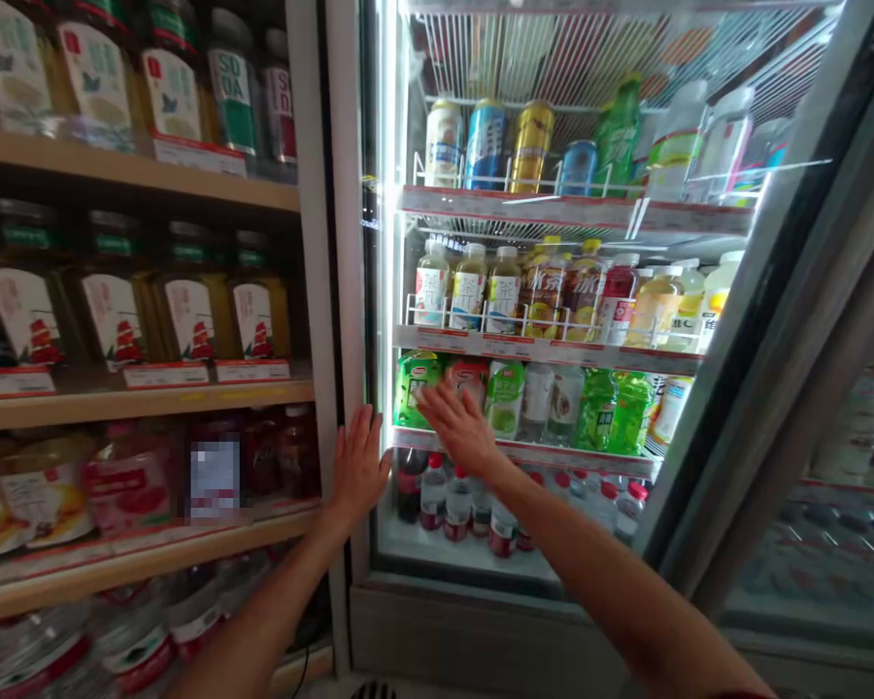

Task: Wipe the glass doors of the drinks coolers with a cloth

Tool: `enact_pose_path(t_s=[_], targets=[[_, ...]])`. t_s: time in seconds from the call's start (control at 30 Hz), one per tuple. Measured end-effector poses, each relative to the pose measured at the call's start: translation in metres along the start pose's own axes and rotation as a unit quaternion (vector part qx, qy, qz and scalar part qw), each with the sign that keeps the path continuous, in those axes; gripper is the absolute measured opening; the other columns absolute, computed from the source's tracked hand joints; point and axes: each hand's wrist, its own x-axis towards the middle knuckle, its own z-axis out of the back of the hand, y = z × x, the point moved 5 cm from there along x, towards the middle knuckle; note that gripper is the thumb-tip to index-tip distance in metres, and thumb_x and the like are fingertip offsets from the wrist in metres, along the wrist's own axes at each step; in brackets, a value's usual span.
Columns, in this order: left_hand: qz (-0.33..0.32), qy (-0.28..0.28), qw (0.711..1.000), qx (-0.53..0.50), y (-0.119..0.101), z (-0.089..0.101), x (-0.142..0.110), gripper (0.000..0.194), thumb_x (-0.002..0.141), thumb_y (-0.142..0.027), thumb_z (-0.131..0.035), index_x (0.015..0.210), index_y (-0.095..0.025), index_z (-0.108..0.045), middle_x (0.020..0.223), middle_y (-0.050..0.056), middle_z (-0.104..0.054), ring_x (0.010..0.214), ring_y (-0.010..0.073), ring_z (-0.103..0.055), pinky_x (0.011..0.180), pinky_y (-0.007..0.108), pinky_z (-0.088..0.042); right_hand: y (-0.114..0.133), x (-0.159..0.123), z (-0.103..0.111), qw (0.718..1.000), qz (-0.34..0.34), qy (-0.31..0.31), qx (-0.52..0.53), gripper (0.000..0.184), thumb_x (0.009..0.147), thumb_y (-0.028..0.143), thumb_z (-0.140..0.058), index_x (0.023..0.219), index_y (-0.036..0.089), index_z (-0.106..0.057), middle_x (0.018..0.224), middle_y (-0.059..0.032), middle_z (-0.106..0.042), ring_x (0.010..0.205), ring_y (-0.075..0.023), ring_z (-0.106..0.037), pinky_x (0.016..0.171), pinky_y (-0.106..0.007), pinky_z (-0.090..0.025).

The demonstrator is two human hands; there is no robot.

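I read the left hand (356,468) spread at the edge of the cooler's glass door (524,291) and the right hand (457,429) spread against its pane, pinching nothing, with the bottled drinks (504,289) standing shelved behind it.

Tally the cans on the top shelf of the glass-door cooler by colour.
White can: 1
Blue cans: 2
Gold can: 1
Total: 4

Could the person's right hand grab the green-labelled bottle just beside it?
Probably: the right hand is beside the green-labelled bottle, with no other item between, though I cannot tell whether the glass door separates them.
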Motion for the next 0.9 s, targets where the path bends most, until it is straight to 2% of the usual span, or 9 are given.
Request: enact_pose_path(t_s=[0.07,0.1,0.17,0.27,0.33,0.53,0.7,0.77,0.9], targets=[[0.006,-0.002,1.0,0.0,0.005,0.001,-0.004,0.055,0.085,-0.025,-0.04,0.137,-0.015,-0.025,0.145,0.015,-0.023,0.135,0.0252,-0.018,0.107,0.05,-0.02,-0.008,0.024,0.005,0.997,-0.072,-0.025,-0.003,0.052,0.086,0.015,-0.04,0.137,0.025,-0.03,0.146,-0.0026,-0.027,0.137,-0.0227,-0.014,0.111,-0.051,-0.015],[0.007,0.0,1.0,0.0,0.007,0.002,-0.007,0.056,0.085,-0.025,-0.04,0.138,-0.015,-0.024,0.145,0.015,-0.023,0.135,0.0253,-0.018,0.108,0.049,-0.02,-0.004,0.028,0.002,0.997,-0.074,-0.026,-0.001,0.053,0.086,0.015,-0.041,0.137,0.025,-0.029,0.146,-0.0029,-0.026,0.138,-0.0229,-0.013,0.111,-0.051,-0.015],[0.006,0.008,1.0,0.002,0.008,0.001,-0.014,0.056,0.084,-0.025,-0.04,0.137,-0.014,-0.025,0.145,0.015,-0.024,0.135,0.0259,-0.019,0.107,0.049,-0.021,0.018,0.02,-0.015,1.0,-0.012,-0.001,0.008,0.053,0.086,0.015,-0.042,0.136,0.023,-0.03,0.146,-0.0035,-0.028,0.137,-0.0228,-0.016,0.11,-0.048,-0.019],[0.007,0.024,1.0,0.012,0.011,0.002,-0.027,0.056,0.085,-0.024,-0.04,0.137,-0.013,-0.025,0.144,0.015,-0.026,0.134,0.0262,-0.022,0.106,0.048,-0.024,0.059,-0.021,-0.048,0.99,0.129,0.059,0.022,0.048,0.085,0.02,-0.046,0.132,0.019,-0.038,0.144,-0.0046,-0.032,0.133,-0.0223,-0.027,0.108,-0.044,-0.028],[0.004,0.03,0.999,0.013,0.012,0.002,-0.032,0.056,0.085,-0.023,-0.04,0.137,-0.013,-0.024,0.144,0.014,-0.026,0.134,0.0261,-0.022,0.107,0.048,-0.024,0.067,-0.041,-0.056,0.982,0.172,0.071,0.023,0.045,0.085,0.021,-0.046,0.13,0.019,-0.041,0.143,-0.0037,-0.034,0.131,-0.0219,-0.03,0.107,-0.043,-0.03],[0.008,0.04,0.999,-0.002,0.003,-0.002,-0.037,0.059,0.083,-0.02,-0.042,0.138,-0.015,-0.023,0.145,0.014,-0.024,0.134,0.0266,-0.021,0.107,0.05,-0.024,0.019,-0.036,-0.024,0.999,0.021,0.023,-0.007,0.053,0.086,0.014,-0.04,0.137,0.022,-0.028,0.146,-0.0035,-0.028,0.136,-0.0238,-0.02,0.108,-0.05,-0.023],[-0.033,0.054,0.998,-0.003,-0.025,-0.011,-0.044,0.057,0.082,-0.018,-0.042,0.137,-0.012,-0.025,0.143,0.015,-0.028,0.134,0.0272,-0.022,0.105,0.05,-0.027,0.039,-0.081,-0.031,0.994,0.105,0.026,-0.016,0.044,0.087,0.016,-0.039,0.131,0.021,-0.04,0.14,-0.0011,-0.039,0.13,-0.0199,-0.032,0.106,-0.042,-0.03],[-0.05,0.058,0.997,-0.003,-0.035,-0.011,-0.044,0.058,0.082,-0.017,-0.042,0.137,-0.012,-0.025,0.143,0.015,-0.028,0.134,0.0269,-0.021,0.105,0.05,-0.028,0.034,-0.089,-0.028,0.994,0.1,0.027,-0.017,0.045,0.087,0.016,-0.039,0.131,0.022,-0.039,0.14,-0.0008,-0.04,0.13,-0.0193,-0.032,0.106,-0.042,-0.028],[-0.066,0.055,0.996,-0.006,-0.054,-0.007,-0.034,0.057,0.082,-0.016,-0.043,0.136,-0.012,-0.026,0.143,0.016,-0.028,0.135,0.026,-0.019,0.106,0.049,-0.027,-0.011,-0.075,-0.002,0.998,-0.056,0.0,-0.034,0.051,0.087,0.016,-0.039,0.137,0.023,-0.031,0.143,-0.0035,-0.033,0.136,-0.0217,-0.02,0.11,-0.049,-0.016]])
